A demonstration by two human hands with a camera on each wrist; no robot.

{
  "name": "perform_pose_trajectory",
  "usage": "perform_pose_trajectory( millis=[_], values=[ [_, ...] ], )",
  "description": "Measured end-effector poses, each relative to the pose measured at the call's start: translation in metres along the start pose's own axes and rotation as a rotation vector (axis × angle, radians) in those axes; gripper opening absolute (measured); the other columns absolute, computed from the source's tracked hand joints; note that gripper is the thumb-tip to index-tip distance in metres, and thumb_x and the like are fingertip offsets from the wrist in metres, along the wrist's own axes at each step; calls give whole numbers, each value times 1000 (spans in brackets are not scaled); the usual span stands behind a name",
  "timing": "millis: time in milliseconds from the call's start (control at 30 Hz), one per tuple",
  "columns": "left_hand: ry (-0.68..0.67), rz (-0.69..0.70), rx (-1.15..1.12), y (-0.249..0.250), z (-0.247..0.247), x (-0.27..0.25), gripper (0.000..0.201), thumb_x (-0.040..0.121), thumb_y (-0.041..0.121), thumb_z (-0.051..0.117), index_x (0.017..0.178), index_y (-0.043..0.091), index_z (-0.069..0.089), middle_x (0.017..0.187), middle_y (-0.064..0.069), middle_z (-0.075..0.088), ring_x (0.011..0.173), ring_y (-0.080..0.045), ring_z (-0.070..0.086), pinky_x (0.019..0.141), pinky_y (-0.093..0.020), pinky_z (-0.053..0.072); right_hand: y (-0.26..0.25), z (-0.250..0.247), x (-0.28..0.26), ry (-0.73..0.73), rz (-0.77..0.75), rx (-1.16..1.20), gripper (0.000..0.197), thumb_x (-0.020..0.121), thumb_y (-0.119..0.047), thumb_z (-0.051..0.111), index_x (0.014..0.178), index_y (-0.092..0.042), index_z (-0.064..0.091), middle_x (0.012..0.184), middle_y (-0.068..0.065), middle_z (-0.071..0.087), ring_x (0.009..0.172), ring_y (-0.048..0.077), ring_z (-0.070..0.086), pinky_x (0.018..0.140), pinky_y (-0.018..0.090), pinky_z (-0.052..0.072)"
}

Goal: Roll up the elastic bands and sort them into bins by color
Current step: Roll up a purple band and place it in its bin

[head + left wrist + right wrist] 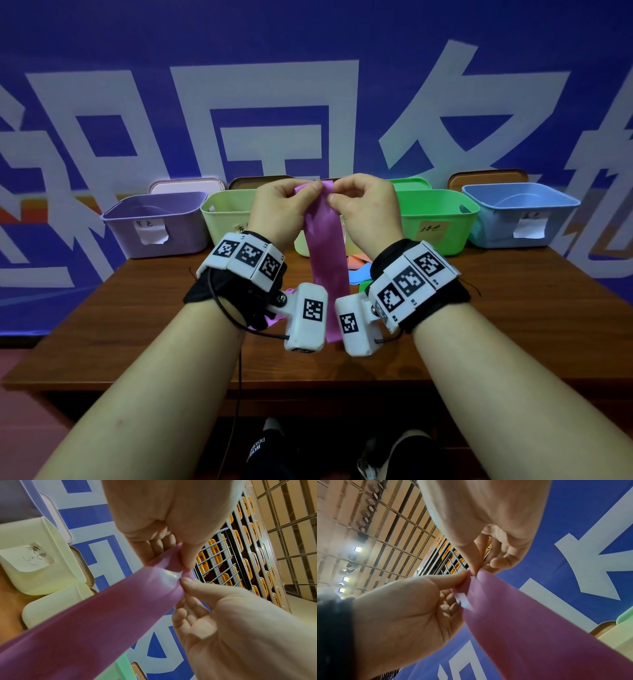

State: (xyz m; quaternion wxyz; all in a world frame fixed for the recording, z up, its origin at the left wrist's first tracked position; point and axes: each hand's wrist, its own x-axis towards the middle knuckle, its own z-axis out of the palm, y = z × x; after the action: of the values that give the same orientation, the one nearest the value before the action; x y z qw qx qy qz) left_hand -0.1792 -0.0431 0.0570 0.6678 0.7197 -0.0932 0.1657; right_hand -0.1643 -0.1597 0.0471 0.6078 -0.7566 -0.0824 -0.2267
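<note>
A long pink elastic band [325, 250] hangs flat from both raised hands, in front of the bins. My left hand [308, 192] pinches its top end from the left and my right hand [337, 200] pinches the same end from the right. Their fingertips nearly touch. In the left wrist view the left thumb and finger [186, 559] press the band [102, 615] against the right fingertips [186, 580]. The right wrist view shows the same pinch, right fingers [475, 569] above, left thumb [460, 577] below, and the band [530, 628] trailing down. The band's lower end is hidden behind the wrist cameras.
Along the back of the wooden table [513, 308] stand a purple bin [191, 233], a light green bin [222, 212], a green bin [442, 219] and a blue bin [496, 219], each labelled. Loose orange, blue and green bands [358, 272] lie under my hands.
</note>
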Motion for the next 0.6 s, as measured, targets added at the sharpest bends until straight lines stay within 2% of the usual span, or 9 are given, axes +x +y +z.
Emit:
perform_pose_trajectory(
  millis=[67, 167, 267, 333, 433, 533, 600],
  values=[
    [-2, -3, 9, 0, 0, 0, 14, 93, 13, 59, 87, 15, 72, 91, -20, 67, 81, -25, 61, 81, -54, 52, 0, -1, 1, 17, -13, -24, 9, 83, -7, 68, 84, -16, 67, 73, -13, 59, 70, -2, 54, 69, 13, 46],
    [-6, -9, 27, 0, 0, 0, 12, 92, 15, 60, 88, 14, 71, 92, -21, 67, 81, -25, 61, 80, -53, 53, 1, -3, 1, 14, -25, -20, 11, 82, -5, 68, 85, -15, 65, 72, -12, 57, 68, -1, 52, 65, 11, 44],
    [-19, -20, 12, 0, -1, 1, 13, 93, 15, 60, 86, 14, 71, 90, -22, 67, 79, -27, 61, 79, -54, 53, -1, -5, 0, -35, -24, 42, 17, 84, -3, 66, 97, -14, 64, 74, -10, 54, 67, 2, 51, 66, 11, 44],
    [-41, -29, 4, 2, -1, 2, 13, 93, 15, 59, 87, 16, 71, 88, -18, 69, 79, -25, 63, 78, -48, 54, -3, -7, 0, -80, -6, 61, 15, 87, -8, 65, 101, -12, 67, 75, -11, 58, 69, -2, 54, 64, 10, 45],
    [-69, -46, 8, 4, -2, 3, 11, 92, 16, 60, 88, 16, 71, 81, -8, 70, 73, -16, 65, 70, -33, 56, -7, -10, 1, -84, 16, 92, 6, 88, -11, 64, 87, -14, 69, 71, -9, 62, 62, -5, 56, 55, 7, 43],
    [-62, -74, -28, 7, -1, 4, 9, 89, 16, 64, 91, 9, 70, 83, -12, 70, 74, -19, 65, 67, -30, 56, -9, -13, 3, -80, 32, 109, 11, 88, -9, 64, 80, -16, 67, 69, -8, 63, 59, -5, 56, 55, 8, 44],
    [-31, -77, -44, 9, -2, 4, 10, 88, 16, 66, 89, 7, 69, 83, -13, 68, 74, -21, 63, 65, -27, 55, -10, -14, 3, -94, 42, 129, 11, 89, -9, 63, 80, -14, 68, 71, -4, 64, 63, 1, 59, 60, 13, 48]
  ],
)
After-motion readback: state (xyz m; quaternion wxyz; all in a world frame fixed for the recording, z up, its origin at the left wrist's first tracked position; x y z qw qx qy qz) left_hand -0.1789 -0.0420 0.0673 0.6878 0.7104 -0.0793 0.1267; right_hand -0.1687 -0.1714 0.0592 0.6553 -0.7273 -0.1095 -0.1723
